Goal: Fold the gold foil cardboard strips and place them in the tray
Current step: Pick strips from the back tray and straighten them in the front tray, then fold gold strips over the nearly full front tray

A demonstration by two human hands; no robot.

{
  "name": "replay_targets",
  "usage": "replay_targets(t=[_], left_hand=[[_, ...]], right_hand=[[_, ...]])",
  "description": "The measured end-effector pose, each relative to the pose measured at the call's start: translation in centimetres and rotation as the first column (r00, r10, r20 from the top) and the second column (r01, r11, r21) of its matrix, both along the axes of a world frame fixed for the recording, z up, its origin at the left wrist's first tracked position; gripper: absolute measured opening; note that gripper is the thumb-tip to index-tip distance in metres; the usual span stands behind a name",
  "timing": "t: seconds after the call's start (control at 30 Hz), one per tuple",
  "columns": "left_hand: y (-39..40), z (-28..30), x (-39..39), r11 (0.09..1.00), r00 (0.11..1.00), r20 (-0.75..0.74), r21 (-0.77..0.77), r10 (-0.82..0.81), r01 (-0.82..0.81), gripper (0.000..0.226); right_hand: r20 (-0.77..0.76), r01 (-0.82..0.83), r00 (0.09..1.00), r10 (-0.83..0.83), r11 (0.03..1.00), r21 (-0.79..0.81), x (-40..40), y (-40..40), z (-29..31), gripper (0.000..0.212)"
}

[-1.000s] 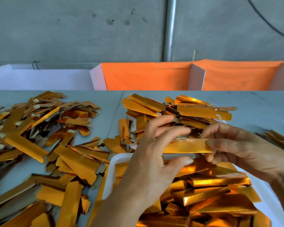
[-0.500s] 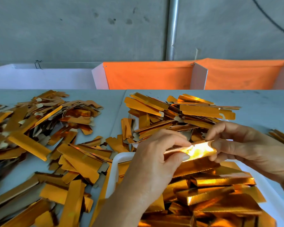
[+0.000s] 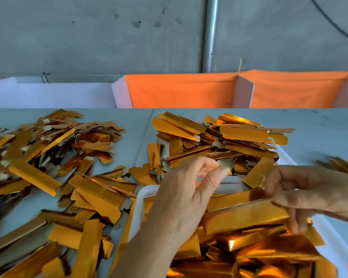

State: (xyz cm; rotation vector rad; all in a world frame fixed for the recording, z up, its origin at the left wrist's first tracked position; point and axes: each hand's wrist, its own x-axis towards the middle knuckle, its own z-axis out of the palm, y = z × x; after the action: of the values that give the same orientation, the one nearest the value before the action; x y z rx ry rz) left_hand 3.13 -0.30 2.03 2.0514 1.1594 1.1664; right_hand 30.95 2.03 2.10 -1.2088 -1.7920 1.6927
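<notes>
A white tray at the lower right holds a heap of folded gold foil strips. Over it my right hand holds one folded strip by its right end, level and a little blurred. My left hand is off that strip, raised toward the stack of flat strips behind the tray. Its thumb and forefinger pinch the grey end tab of a flat strip at the stack's near edge.
Loose flat gold strips cover the grey table to the left and in front. A few more strips lie at the far right. White and orange dividers stand along the table's back edge below a concrete wall.
My left hand let go of the strip both hands held and rose to the flat stack. My right hand lowered the folded strip toward the tray's heap.
</notes>
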Motion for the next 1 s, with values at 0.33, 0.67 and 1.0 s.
replay_targets(t=[0.33,0.67,1.0], left_hand=[[0.5,-0.7,-0.1,0.988,0.986,-0.068,0.034,0.154,-0.152,0.042],[0.8,-0.7,-0.2,0.948,0.941,-0.133,0.111,0.311,-0.298,0.026],[0.6,-1.0,0.1,0.944,0.918,-0.233,0.149,0.322,-0.293,0.021]], right_hand=[[0.104,0.492,0.778,-0.62,0.703,0.514,-0.5,0.9,1.2,0.011],[0.819,-0.205,0.52,-0.243,0.895,0.396,-6.1,3.2,2.8,0.05],[0.804,-0.219,0.556,-0.21,0.896,0.385,-3.0,5.8,2.4,0.037]])
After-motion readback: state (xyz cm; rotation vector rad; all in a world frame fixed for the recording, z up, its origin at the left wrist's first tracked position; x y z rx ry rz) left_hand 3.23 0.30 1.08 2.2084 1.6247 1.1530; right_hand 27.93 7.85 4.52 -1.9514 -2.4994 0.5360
